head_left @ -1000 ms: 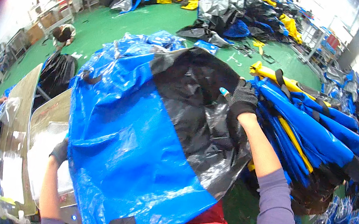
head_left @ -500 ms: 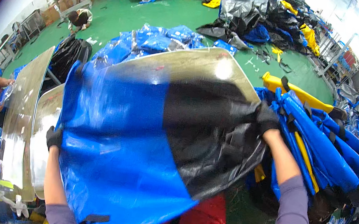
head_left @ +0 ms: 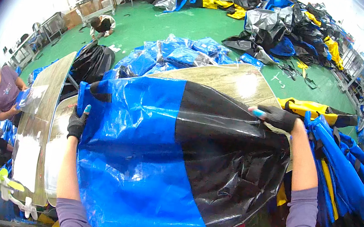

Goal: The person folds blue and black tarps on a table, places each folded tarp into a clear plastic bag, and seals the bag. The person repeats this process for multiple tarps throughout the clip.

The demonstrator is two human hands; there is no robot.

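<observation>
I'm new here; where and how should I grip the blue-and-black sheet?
Probably by opposite side edges, one hand from each side: left hand at blue, right hand at black. The sheet spreads wide and limp; one grip might let it sag.

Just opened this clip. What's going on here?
A person holds a large blue-and-black sheet spread out, left hand at its blue side edge, right hand at the black part's upper edge. A wood-patterned tabletop shows beyond it. More blue pieces lie to the right. At the left, a co-worker handles a blue item.
</observation>
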